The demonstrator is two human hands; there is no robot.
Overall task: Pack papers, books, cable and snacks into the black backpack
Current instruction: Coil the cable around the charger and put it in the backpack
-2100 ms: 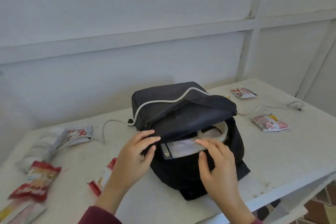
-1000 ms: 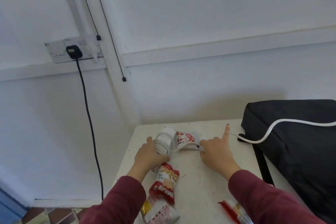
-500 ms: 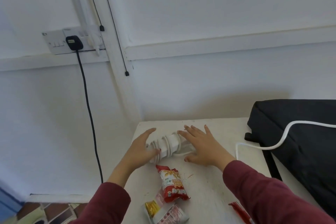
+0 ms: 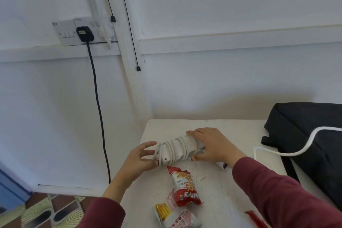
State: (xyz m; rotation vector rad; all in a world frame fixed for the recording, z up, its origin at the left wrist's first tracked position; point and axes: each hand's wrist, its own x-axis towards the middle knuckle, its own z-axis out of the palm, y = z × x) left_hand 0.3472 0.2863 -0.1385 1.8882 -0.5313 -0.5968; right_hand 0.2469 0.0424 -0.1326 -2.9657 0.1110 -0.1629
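A white cable bundle [image 4: 175, 149], cord wound round a white block, lies on the white table [image 4: 227, 201] near its far left corner. My right hand [image 4: 214, 146] grips the bundle's right end, fingers over the top and thumb underneath. My left hand [image 4: 140, 157] has straight fingers that touch the bundle's left end. The loose white cord [image 4: 303, 151] trails right across the black backpack [image 4: 311, 131], which stands at the right edge of the view. A red snack packet [image 4: 185, 189] lies just in front of the bundle.
More snack packets [image 4: 175, 216] lie at the table's front, and a red wrapper [image 4: 256, 218] shows by my right sleeve. The table's left edge drops to a tiled floor. A wall socket [image 4: 83, 32] with a black plug and hanging cord is on the left wall.
My view swung left from the backpack to the table's left end. Both hands left the backpack opening, and my right hand has now closed round the cable bundle while my left touches its end.
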